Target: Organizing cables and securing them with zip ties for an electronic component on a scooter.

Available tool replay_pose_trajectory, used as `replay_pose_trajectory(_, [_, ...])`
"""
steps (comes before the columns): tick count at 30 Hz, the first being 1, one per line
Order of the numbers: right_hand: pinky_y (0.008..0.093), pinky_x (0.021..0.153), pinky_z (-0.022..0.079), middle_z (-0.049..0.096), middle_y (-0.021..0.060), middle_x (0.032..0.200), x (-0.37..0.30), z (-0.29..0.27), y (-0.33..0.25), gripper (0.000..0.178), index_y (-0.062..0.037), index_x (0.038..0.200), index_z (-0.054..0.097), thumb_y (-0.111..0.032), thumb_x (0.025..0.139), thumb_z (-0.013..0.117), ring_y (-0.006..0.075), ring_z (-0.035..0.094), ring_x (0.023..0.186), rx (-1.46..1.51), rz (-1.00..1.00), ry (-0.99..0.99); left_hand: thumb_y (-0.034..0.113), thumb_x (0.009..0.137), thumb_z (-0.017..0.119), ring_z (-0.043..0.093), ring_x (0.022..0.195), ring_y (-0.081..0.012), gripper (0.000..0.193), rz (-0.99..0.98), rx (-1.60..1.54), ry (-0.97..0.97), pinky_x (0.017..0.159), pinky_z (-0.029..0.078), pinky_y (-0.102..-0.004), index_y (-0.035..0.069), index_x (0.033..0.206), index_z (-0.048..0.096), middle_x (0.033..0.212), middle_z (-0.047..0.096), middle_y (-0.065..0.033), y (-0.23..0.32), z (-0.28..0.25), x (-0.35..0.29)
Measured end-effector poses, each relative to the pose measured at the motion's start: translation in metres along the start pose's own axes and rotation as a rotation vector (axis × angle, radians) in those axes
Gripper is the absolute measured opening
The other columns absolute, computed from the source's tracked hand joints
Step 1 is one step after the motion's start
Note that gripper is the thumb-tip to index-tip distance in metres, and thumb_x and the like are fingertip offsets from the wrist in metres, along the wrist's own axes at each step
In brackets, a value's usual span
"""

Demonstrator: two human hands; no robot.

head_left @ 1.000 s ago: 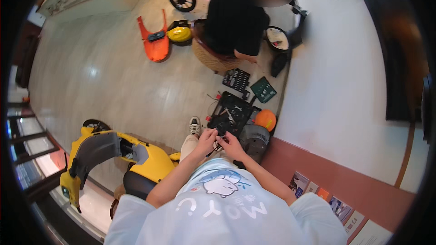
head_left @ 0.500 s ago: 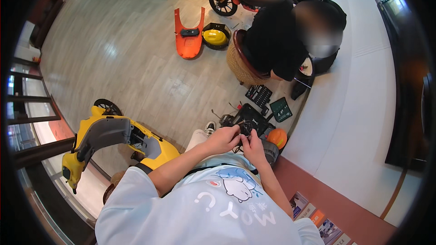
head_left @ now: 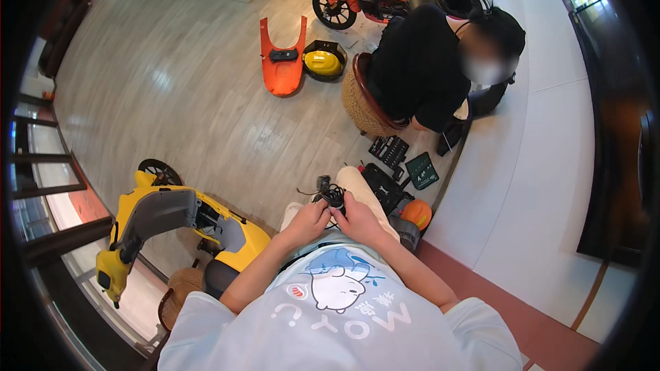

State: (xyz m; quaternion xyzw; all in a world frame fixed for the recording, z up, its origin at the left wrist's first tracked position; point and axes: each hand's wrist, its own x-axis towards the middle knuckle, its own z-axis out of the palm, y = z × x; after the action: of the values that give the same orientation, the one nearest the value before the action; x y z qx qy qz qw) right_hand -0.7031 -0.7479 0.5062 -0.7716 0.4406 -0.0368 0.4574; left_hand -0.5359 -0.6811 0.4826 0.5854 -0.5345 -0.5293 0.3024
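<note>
Both my hands hold a coiled bundle of black cable (head_left: 334, 196) in front of my lap, above my knees. My left hand (head_left: 309, 224) pinches it from the lower left, its fingers bent together. From the right, my right hand (head_left: 357, 218) grips the same coil, thumb against it. A loose end of cable sticks out to the left, and a small dark block-like part (head_left: 323, 182) sits at the top of the bundle. What lies under my fingertips is hidden.
A yellow scooter (head_left: 237, 237) stands at my left. On the floor ahead are a tool set (head_left: 389, 151), a dark green pouch (head_left: 421, 170), a black case (head_left: 385, 189) and an orange helmet (head_left: 416, 214). A person in black (head_left: 419, 69) sits beyond, near an orange scooter (head_left: 340, 3).
My hands and the cable bundle have shifted left, and my right knee now shows beside them. The seated person's head has moved slightly, and more of the orange scooter is visible.
</note>
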Motion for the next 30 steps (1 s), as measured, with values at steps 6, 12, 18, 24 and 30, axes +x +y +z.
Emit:
replay_pose_trajectory(6, [0.0532,0.065,0.049,0.062,0.0268,0.074,0.049,-0.006,-0.006,0.037,0.0044,0.102,0.042,-0.027,0.092,0.06,0.0481,0.061,0.073,0.081,-0.03,-0.04,0.011,0.094,0.05,0.061,0.067,-0.0332,0.017,-0.005,0.043,0.081,0.063,0.045,-0.0395,-0.004,0.093,0.059,0.074,0.062,-0.0217,-0.006,-0.025,0.024])
replay_pose_trajectory(12, [0.0514,0.069,0.049,0.064,0.0268,0.083,0.121,-0.021,0.01,0.038,0.0034,0.107,0.04,-0.023,0.09,0.062,0.0472,0.062,0.081,0.225,-0.086,0.119,0.013,0.097,0.048,0.059,0.057,-0.0327,0.018,-0.058,0.22,0.061,0.053,0.043,-0.0392,-0.001,0.09,0.057,0.065,0.059,-0.0191,0.013,-0.075,0.091])
replay_pose_trajectory(18, [0.0511,0.072,0.05,0.065,0.0251,0.085,0.176,-0.072,-0.003,0.04,0.0049,0.11,0.041,-0.02,0.088,0.063,0.0458,0.064,0.084,0.261,-0.034,-0.017,0.012,0.097,0.046,0.057,0.055,-0.0232,0.019,-0.176,0.182,0.008,0.053,0.043,-0.0364,0.0,0.087,0.057,0.063,0.059,-0.0127,0.027,-0.116,0.154])
replay_pose_trajectory(24, [0.0508,0.073,0.052,0.065,0.0254,0.084,0.209,-0.125,0.016,0.042,0.0047,0.107,0.046,-0.026,0.084,0.065,0.0442,0.065,0.084,0.237,-0.034,0.108,0.014,0.096,0.046,0.057,0.057,-0.024,0.02,-0.151,0.302,-0.105,0.056,0.044,-0.037,-0.001,0.087,0.057,0.064,0.059,-0.014,0.055,-0.13,0.228])
replay_pose_trajectory(30, [0.0512,0.076,0.051,0.066,0.0248,0.089,0.202,-0.139,0.04,0.042,0.0011,0.111,0.049,-0.027,0.085,0.066,0.0429,0.064,0.089,0.408,0.14,0.361,0.013,0.091,0.051,0.061,0.068,-0.0372,0.014,0.087,0.494,-0.302,0.063,0.045,-0.0457,0.0,0.093,0.056,0.071,0.059,-0.0215,0.08,-0.121,0.286])
